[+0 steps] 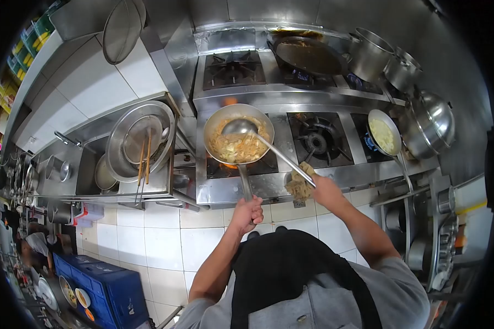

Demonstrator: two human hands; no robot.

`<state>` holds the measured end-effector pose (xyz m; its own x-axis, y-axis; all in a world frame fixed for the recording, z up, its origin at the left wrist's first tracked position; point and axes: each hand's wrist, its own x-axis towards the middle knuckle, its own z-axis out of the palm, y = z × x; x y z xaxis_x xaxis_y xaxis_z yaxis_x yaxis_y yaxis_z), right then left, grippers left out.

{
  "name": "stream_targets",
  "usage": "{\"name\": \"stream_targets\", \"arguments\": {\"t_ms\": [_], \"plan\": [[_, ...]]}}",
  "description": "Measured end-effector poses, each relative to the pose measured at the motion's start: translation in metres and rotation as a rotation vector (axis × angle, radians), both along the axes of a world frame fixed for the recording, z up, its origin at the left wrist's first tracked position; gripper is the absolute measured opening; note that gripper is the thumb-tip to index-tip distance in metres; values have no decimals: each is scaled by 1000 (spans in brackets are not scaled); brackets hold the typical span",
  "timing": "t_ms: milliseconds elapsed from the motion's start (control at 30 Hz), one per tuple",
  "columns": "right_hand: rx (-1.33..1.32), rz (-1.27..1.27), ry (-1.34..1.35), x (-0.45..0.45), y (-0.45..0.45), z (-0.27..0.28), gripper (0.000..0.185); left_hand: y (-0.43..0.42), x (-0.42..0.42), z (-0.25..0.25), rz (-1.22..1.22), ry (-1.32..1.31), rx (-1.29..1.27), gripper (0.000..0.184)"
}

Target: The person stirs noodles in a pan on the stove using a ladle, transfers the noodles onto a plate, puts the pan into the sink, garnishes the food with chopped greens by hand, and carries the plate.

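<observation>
Along steel burners, both hands (248,211) (327,193) grip a round pan (222,147) and metal ladle (240,128)

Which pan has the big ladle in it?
The front pan that the left hand holds: the ladle is in its food. The small pan at the right and the dark pan behind have none.

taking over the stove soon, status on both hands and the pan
left hand gripping frying pan handle; right hand on ladle, bowl in the food; nothing blocking pan
</observation>
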<state>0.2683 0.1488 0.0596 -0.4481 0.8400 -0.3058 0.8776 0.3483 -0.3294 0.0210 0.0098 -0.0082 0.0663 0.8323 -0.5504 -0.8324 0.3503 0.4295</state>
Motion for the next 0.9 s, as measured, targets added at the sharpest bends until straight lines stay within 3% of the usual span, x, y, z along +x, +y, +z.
{"name": "stream_targets", "arguments": {"t_ms": [67,167,200,267,300,367,400,433,500,600,733,800,900], "plan": [[127,-49,209,-21,15,8,24,2,4,-1,7,-31,-1,21],[165,-14,278,-54,45,-59,20,3,6,1,7,-18,3,21],[162,-11,280,-63,35,-48,20,3,5,0,11,-16,1,21],[198,133,-27,-84,7,-6,16,6,-3,0,7,-22,-24,20],[193,134,-22,-72,14,-26,16,6,-4,1,8,-17,-28,20],[432,260,137,-34,35,-77,20,8,0,1,52,-18,-1,19],[203,165,-13,-34,25,-22,24,8,2,1,48,-20,-5,19],[201,158,-17,-30,23,-1,24,10,4,0,58,-24,-5,17],[128,27,-150,-21,18,22,27,10,7,-2,55,-27,-7,16],[64,36,-47,-1,2,52,25,7,2,-3,59,-58,29,14],[28,108,1,33,-3,45,25,4,-1,2,47,-36,18,14],[-22,49,3,38,-8,55,17,7,-3,3,41,-27,32,14],[100,19,19,23,11,-2,18,8,3,2,19,-26,-2,16]]}}
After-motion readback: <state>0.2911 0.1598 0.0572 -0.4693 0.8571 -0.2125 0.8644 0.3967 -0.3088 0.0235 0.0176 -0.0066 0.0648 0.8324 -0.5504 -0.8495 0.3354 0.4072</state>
